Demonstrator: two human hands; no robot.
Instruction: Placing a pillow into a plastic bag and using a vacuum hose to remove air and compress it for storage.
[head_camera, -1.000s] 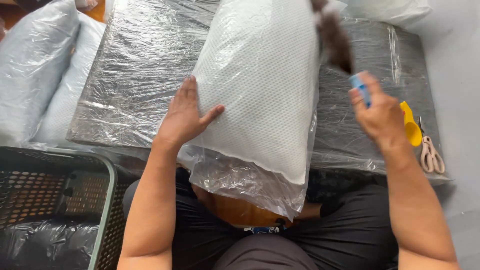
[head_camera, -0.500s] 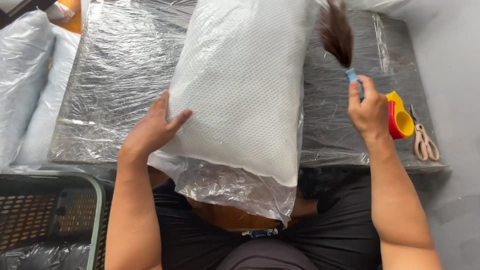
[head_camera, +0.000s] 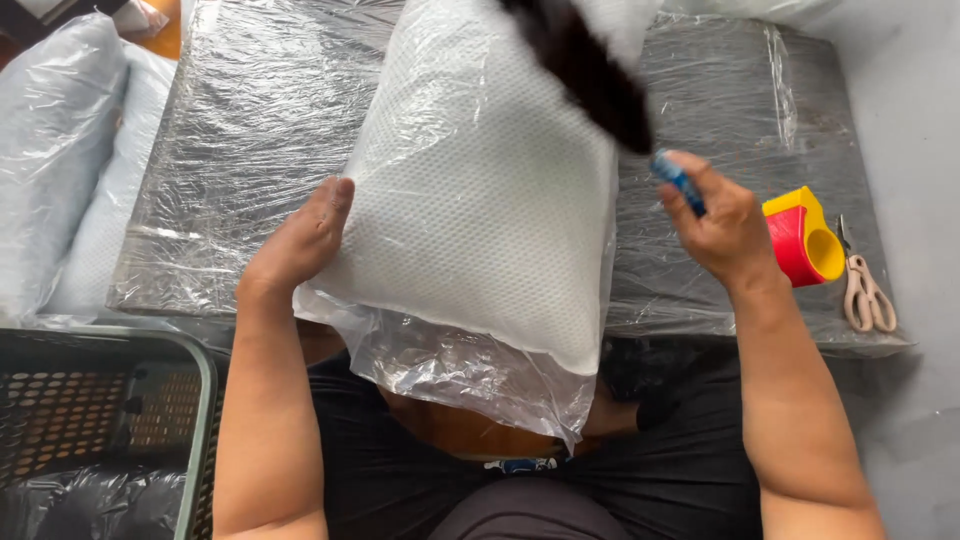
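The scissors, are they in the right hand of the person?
No, the scissors lie on the table's edge beside the tape dispenser, while the right hand holds a brush.

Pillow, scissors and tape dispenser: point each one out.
pillow (head_camera: 480, 210), head view, on the middle of its white textured face.
scissors (head_camera: 868, 295), head view, on the pale handles.
tape dispenser (head_camera: 803, 238), head view, on its red and yellow body.

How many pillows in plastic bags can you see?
3. One white pillow lies on the table under the left hand, and the right hand sweeps a brush over it. Two more pillows are stacked at the left. Others may be out of view.
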